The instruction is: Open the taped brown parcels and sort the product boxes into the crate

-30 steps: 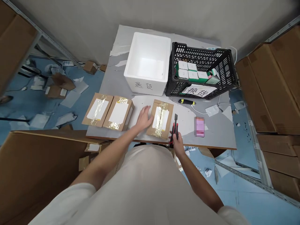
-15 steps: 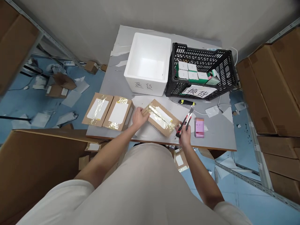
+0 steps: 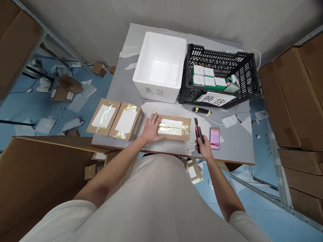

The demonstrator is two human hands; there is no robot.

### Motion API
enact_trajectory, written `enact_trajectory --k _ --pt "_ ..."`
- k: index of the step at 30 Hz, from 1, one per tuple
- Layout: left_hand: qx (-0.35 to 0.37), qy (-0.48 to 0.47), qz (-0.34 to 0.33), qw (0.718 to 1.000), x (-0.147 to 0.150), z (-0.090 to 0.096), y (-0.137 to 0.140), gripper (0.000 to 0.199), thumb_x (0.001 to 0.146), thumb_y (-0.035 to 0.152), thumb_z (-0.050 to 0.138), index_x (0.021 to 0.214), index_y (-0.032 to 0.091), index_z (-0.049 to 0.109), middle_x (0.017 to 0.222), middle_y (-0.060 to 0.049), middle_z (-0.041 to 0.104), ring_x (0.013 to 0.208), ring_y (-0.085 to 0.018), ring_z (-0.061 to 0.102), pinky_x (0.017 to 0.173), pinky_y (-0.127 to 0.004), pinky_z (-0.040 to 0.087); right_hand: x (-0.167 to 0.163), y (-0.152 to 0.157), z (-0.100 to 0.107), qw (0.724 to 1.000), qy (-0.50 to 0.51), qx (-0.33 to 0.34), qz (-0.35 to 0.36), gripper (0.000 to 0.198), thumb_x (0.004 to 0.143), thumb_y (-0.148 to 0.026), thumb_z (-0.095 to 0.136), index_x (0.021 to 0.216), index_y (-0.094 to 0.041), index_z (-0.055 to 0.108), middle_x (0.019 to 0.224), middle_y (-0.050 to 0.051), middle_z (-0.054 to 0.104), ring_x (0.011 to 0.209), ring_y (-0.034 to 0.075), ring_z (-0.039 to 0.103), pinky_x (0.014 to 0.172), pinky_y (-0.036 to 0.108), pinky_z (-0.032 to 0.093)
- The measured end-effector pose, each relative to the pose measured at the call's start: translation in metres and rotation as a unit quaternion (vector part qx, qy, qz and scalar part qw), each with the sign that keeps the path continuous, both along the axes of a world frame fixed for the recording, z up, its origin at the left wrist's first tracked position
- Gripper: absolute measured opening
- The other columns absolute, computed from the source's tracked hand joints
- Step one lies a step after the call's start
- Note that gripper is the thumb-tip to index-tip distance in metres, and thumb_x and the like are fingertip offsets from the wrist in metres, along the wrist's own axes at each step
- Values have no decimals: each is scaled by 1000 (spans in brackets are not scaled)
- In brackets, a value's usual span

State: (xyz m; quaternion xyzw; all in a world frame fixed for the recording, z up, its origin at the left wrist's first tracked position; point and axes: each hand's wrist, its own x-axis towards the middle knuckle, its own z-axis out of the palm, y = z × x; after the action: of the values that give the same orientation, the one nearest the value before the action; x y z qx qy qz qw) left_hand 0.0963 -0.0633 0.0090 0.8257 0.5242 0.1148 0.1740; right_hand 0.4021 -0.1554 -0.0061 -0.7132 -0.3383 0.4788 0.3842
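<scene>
A taped cardboard box (image 3: 174,136) with a white label lies flat before me, a dark slit running along its middle. My left hand (image 3: 151,129) rests on its left end, fingers stretched out and slightly apart. In my right hand (image 3: 205,148) is a red and black utility knife (image 3: 199,136), its blade pointing away from me. That hand is just right of the box, apart from it. Two more taped cardboard boxes, the outer one (image 3: 104,117) and the inner one (image 3: 126,121), sit side by side to the left.
Behind stand a white foam box (image 3: 156,90) and a black plastic crate (image 3: 219,57) holding several white-and-green cartons (image 3: 209,81). A yellow and black cutter (image 3: 202,110) lies before the crate. A phone with a pink screen (image 3: 215,138) is at right on the grey table (image 3: 234,148).
The box has turned from slanted to nearly square with the table edge. My left hand has opened flat on it. My right hand has drawn away from its right corner with the knife.
</scene>
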Motion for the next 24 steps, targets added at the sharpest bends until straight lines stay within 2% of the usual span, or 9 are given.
enact_trajectory --k 2,5,10,14,20,24 --pt "-20 64 -69 995 4 4 10 119 49 68 71 145 15 26 154 -20 14 140 -44 8 110 -60 4 3 -18 5 999 -2 -26 25 69 75 -58 60 134 -26 41 69 -4 60 36 9 49 33 22 41" --pt "-42 104 -82 990 9 6 17 133 41 74 72 147 14 21 154 -22 13 139 -47 7 109 -62 3 1 -31 11 998 22 -35 41 75 76 -57 59 141 -29 37 67 -5 58 36 8 48 32 22 41" --pt "-41 68 -76 994 10 2 16 128 41 69 76 145 13 28 150 -23 22 138 -45 13 110 -57 14 3 -32 15 998 21 -29 46 74 76 -54 60 142 -27 40 66 -5 57 36 6 45 34 21 41" --pt "-35 14 -78 996 8 -4 17 121 40 60 81 141 14 33 147 -22 26 137 -45 17 110 -56 20 15 -30 21 995 21 -43 87 73 77 -50 61 142 -26 40 61 -6 56 36 7 44 33 21 40" --pt "-22 -55 -69 996 8 -12 18 120 36 55 84 138 14 37 145 -22 28 135 -46 18 111 -57 20 40 -26 31 982 83 -88 144 74 75 -39 68 142 -26 40 57 -6 55 34 7 41 30 20 35" --pt "-29 -40 -66 997 8 -13 18 122 36 59 82 140 14 35 146 -21 26 137 -46 15 112 -57 18 52 -29 35 973 83 -105 191 73 75 -36 68 142 -26 41 56 -6 56 33 7 40 30 20 35"
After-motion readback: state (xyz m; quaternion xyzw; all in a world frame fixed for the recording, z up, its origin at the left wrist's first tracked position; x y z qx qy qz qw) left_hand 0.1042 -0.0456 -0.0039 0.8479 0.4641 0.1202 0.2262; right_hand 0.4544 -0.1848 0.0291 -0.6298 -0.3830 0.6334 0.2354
